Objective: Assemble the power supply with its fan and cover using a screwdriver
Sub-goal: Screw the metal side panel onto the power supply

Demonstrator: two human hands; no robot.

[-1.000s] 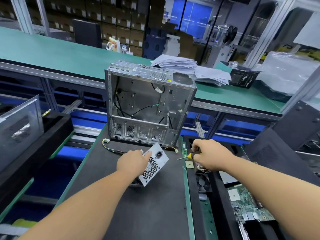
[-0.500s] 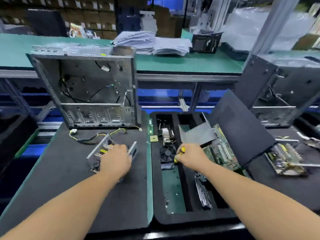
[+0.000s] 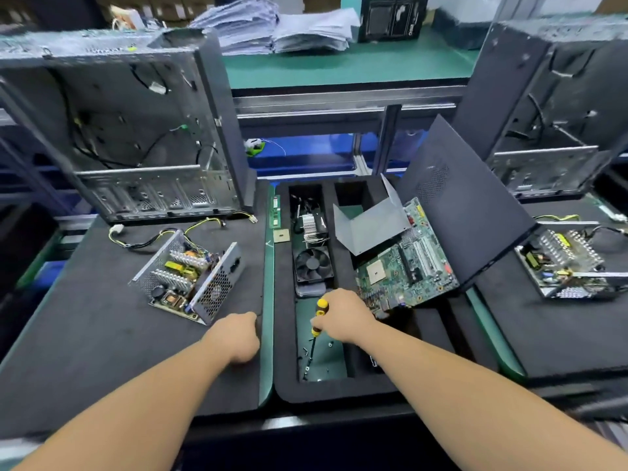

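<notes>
Left hand [image 3: 238,338] has let go of the one opened power supply [image 3: 190,275] and is curling empty beside it; right hand [image 3: 343,317] is gripping one screwdriver [image 3: 317,319] right of it, over several loose screws [image 3: 307,360].

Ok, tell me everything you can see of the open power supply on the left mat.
The open silver perforated-metal power supply lies cover-off on the dark foam mat, in front of the empty grey computer case. Its mesh walls stand around an exposed board with finned heatsinks, a yellow component and a copper coil. Yellow and black cables run from it toward the case. No fan is fitted. Neither hand touches it.
</notes>
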